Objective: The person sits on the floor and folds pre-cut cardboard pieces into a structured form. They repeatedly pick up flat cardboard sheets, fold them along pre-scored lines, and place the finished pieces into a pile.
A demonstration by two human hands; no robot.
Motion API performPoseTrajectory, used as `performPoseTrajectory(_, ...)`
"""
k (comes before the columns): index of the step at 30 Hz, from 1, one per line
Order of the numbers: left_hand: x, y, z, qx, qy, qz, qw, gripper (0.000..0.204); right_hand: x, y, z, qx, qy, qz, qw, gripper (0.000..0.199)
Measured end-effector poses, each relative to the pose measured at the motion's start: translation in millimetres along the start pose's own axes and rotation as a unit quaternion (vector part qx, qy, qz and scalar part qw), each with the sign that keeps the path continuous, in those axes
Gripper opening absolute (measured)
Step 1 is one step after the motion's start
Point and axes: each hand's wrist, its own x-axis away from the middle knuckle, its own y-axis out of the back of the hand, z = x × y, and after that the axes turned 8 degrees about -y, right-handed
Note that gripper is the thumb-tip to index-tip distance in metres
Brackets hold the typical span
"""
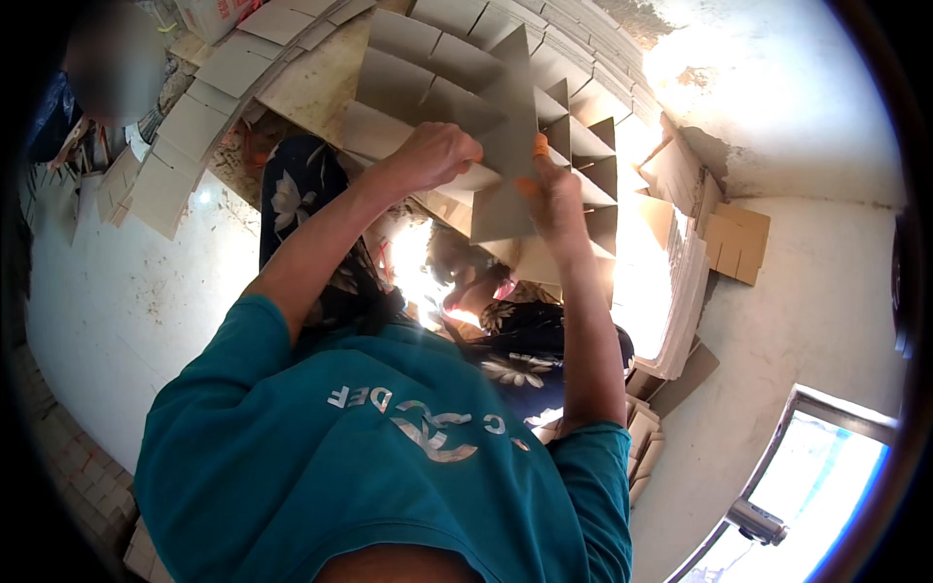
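1. A fan of flat cardboard strips [185, 136] lies on the floor at the left, with a blurred person beyond it.
2. The cardboard divider grid [457, 87], grey-brown slotted sheets crossed into open cells, stands in front of the person, above their lap.
3. The left hand [432, 155] has its grip curled shut on a grid sheet's edge.
4. The right hand [549, 194] pinches the upright cardboard panel [505, 185] closed between its fingers.
5. Stacked flat sheets [680, 291] lie right, near the wall.

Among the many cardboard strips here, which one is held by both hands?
The upright cardboard strip slotted into the divider grid. The left hand and right hand grip it; the loose stacked strips lie untouched.
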Motion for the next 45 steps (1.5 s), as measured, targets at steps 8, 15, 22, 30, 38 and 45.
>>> performPoseTrajectory(8,-1.9,-4.2,3.9,0.003,-0.017,0.009,1.0,0.013,10.9,-7.7,15.0,0.098,0.032,0.0,0.995,0.039)
performPoseTrajectory(15,-0.2,2.1,-3.0,-0.016,0.016,0.044,0.999,0.022,28.7,-10.9,-3.7,0.09,0.021,-0.022,0.995,0.039)
performPoseTrajectory(22,9.4,26.1,-18.4,0.009,-0.027,-0.019,0.999,0.045,119.6,114.1,-158.0,0.252,-0.191,-0.35,0.882,0.033)
performPoseTrajectory(30,11.5,29.4,-8.6,-0.049,-0.005,-0.019,0.999,0.047,222.1,88.0,-285.0,0.27,-0.323,-0.235,0.876,0.054)
performPoseTrajectory(38,15.1,40.6,-5.1,-0.07,0.006,-0.024,0.997,0.046,195.5,141.8,-200.4,0.181,-0.361,-0.346,0.847,0.04)
performPoseTrajectory(45,40.2,57.9,17.5,-0.092,0.022,-0.056,0.994,0.045,117.5,154.2,-35.2,-0.008,-0.131,-0.397,0.909,0.046)
